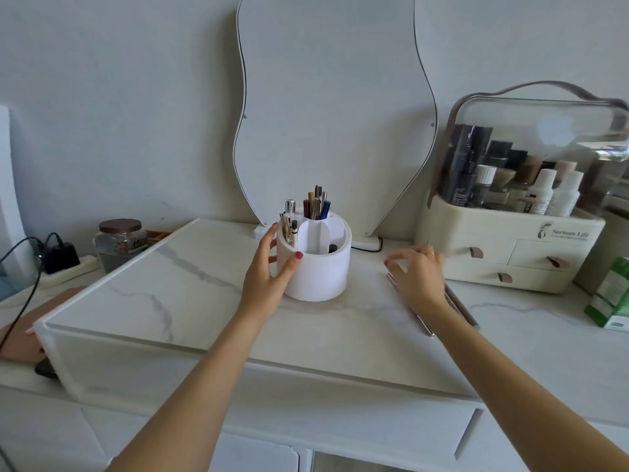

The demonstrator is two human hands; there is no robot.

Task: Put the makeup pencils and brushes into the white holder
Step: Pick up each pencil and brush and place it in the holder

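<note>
Steadying the holder: my left hand (269,274) wraps the left side of the white holder (315,267), thumb on the front wall, fingers spread around the back; it grips the holder itself.
Right hand: my right hand (417,274) hovers low over the marble top (170,294), palm down, fingers loosely curled and partly open; I cannot tell whether the fingertips touch the surface or anything on it.
Loose pieces: a thin pencil (413,311) and a darker brush handle (463,308) lie flat on the marble under and just behind my right hand, side by side, partly hidden by the wrist.
Holder, place: it stands upright on the marble top, in front of the wavy mirror (333,107), between my two hands.
Holder, back section: a cluster of pencils (316,206) stands upright, brown, gold, grey and blue.
Holder, left section: several slim silver and white sticks (289,223) lean against the rim.
Holder, front section: one dark cap (333,248) shows low inside; the rest looks bare.
Right of scene: a cream organiser (510,253) with a clear lid holds bottles and tubes above its drawers.
Left of scene: a glass jar (119,243) with a brown lid sits beside a black charger (61,257).
</note>
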